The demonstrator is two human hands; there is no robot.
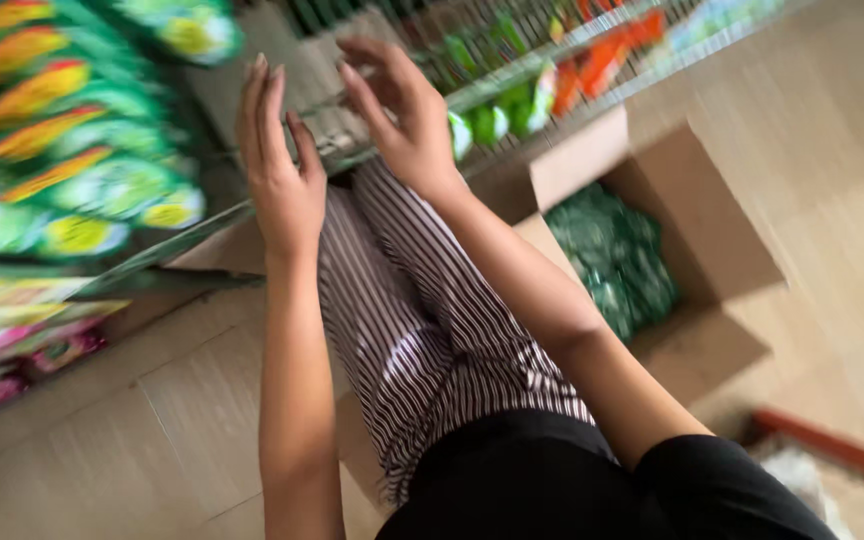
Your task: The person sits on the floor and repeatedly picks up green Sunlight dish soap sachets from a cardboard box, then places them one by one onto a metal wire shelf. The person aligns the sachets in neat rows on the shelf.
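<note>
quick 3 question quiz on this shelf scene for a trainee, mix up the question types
1. True or false: the left hand grips a packet.
2. Multiple choice: what fills the open cardboard box on the floor? A) red cans B) green packets C) glass bottles
3. Fill the gap: the right hand reaches toward the wire ____.

Key:
1. False. Both hands are open and hold nothing.
2. B.
3. Shelf. It carries green and orange packets.
</note>
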